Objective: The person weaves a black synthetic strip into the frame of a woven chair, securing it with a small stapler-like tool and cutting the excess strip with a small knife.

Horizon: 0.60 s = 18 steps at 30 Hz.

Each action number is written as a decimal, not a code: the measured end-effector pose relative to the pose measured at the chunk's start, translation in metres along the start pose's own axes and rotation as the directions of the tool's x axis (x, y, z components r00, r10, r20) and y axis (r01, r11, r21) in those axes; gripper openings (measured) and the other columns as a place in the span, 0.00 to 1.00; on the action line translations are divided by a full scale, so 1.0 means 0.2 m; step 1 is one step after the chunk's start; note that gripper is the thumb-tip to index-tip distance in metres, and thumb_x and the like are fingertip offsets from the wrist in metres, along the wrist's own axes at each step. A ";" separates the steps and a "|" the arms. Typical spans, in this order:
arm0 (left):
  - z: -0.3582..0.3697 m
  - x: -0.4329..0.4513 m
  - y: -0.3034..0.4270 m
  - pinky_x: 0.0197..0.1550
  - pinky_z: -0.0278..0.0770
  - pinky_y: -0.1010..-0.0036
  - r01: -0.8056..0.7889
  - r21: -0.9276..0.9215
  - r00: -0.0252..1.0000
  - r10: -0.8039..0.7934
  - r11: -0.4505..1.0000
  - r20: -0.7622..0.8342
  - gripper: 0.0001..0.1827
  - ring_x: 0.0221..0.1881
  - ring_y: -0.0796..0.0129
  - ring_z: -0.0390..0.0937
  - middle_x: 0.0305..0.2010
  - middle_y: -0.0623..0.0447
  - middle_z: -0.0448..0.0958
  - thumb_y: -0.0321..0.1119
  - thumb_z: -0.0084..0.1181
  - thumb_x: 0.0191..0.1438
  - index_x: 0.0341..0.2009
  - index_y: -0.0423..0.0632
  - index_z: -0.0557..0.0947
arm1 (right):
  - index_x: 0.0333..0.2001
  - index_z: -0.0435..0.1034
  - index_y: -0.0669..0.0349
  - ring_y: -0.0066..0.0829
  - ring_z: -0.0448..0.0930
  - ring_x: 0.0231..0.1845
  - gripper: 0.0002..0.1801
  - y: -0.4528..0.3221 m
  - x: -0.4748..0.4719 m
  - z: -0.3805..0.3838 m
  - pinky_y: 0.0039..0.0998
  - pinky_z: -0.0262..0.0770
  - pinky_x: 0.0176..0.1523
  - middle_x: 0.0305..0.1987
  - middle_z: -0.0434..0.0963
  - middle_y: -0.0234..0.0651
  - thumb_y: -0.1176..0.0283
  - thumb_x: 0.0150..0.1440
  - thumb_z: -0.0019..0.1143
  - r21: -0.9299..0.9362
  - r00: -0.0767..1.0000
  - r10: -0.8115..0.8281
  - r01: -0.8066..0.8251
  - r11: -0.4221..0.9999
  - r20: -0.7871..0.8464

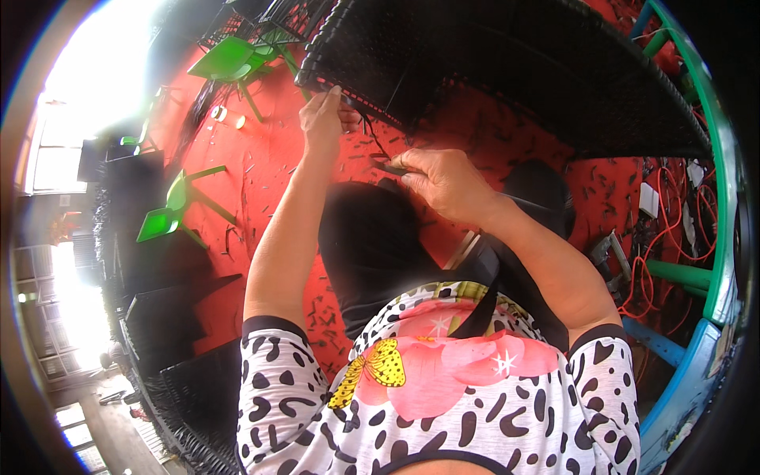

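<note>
A large black woven wicker piece point(504, 65) stands before me, its lower edge showing a row of red gaps. At its near left corner the fingers of my left hand point(326, 122) are pinched together. From there a thin black strip point(374, 136) hangs down toward my right hand point(445, 178). That hand is closed around a slim dark object point(389, 169), mostly hidden by the fingers, so its kind cannot be told. The strip's lower end meets the object or passes close by it. Both hands are above my black-clad knees.
Short black scraps litter the red floor point(261, 178). Green chairs point(222, 59) and a white container point(227, 116) stand or lie to the left, beside black woven pieces point(178, 320). On the right are a green frame point(721, 178), a blue frame point(683, 398) and tangled red cord point(647, 267).
</note>
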<state>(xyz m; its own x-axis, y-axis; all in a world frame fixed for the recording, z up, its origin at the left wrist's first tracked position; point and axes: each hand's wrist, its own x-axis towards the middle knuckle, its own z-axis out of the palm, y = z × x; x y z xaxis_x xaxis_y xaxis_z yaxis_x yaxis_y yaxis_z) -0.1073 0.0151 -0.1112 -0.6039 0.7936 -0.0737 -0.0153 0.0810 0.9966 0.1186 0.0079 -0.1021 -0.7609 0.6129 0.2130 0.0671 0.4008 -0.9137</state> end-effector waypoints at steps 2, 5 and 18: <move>-0.01 0.01 0.00 0.18 0.73 0.75 -0.007 0.014 1.000 0.007 1.000 -0.008 0.14 0.18 0.68 0.73 0.20 0.51 0.70 0.39 0.49 0.53 0.24 0.41 0.70 | 0.38 0.71 0.62 0.41 0.76 0.36 0.12 -0.01 -0.01 -0.02 0.34 0.70 0.40 0.35 0.75 0.43 0.73 0.49 0.47 0.004 1.000 -0.007 0.007 1.000 0.002; -0.01 0.01 -0.01 0.17 0.73 0.75 -0.015 0.019 1.000 0.015 1.000 -0.005 0.14 0.17 0.68 0.72 0.20 0.51 0.70 0.39 0.49 0.53 0.24 0.42 0.71 | 0.39 0.71 0.62 0.40 0.76 0.35 0.12 -0.01 -0.02 -0.05 0.33 0.70 0.40 0.34 0.75 0.44 0.73 0.49 0.48 0.017 1.000 -0.021 0.021 1.000 0.004; 0.11 -0.47 0.05 0.40 0.69 0.73 -0.095 0.112 0.727 -0.008 0.989 0.686 0.17 0.31 0.68 0.72 0.25 0.50 0.75 0.39 0.41 0.57 0.34 0.36 0.76 | 0.32 0.71 0.64 0.30 0.75 0.25 0.09 -0.06 -0.01 -0.33 0.26 0.69 0.32 0.23 0.74 0.41 0.74 0.46 0.50 -0.061 0.984 -0.123 0.132 0.989 0.126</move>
<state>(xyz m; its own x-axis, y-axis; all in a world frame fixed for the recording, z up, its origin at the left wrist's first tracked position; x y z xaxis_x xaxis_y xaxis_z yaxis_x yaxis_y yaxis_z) -0.0334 -0.0467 -0.0960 0.1079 0.9904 -0.0869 0.1318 0.0724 0.9886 0.1617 0.0474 -0.0680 -0.8385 0.4681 0.2789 0.0051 0.5187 -0.8550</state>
